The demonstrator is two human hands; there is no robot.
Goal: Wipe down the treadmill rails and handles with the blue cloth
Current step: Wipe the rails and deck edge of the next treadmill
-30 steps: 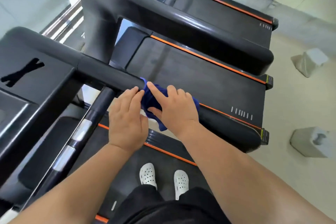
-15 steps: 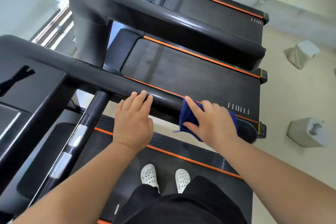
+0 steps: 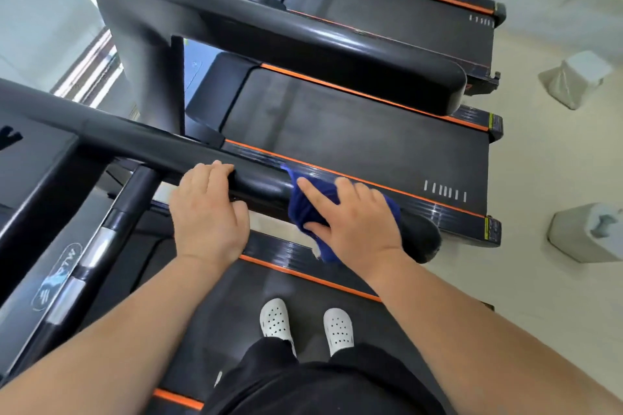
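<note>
In the head view, the right hand [image 3: 354, 222] has slid the blue cloth [image 3: 308, 209] along the side rail [image 3: 259, 180]: one second ago it was next to the left hand, half a second ago it was almost at the rounded rail end [image 3: 421, 239], and now it is a little back toward the centre of the frame. I judge this as a back-and-forth wiping stroke, so this rail is nearly done. The right fingers [image 3: 312, 190] are spread and curved over the cloth, pressing it around the rail. The left hand [image 3: 209, 212] has stayed on the same rail, fingers bent over its top, holding no cloth. I count one cloth, two hands, two white shoes [image 3: 276, 318], three treadmill belts and three grey blocks [image 3: 586, 232] on the floor at right.
</note>
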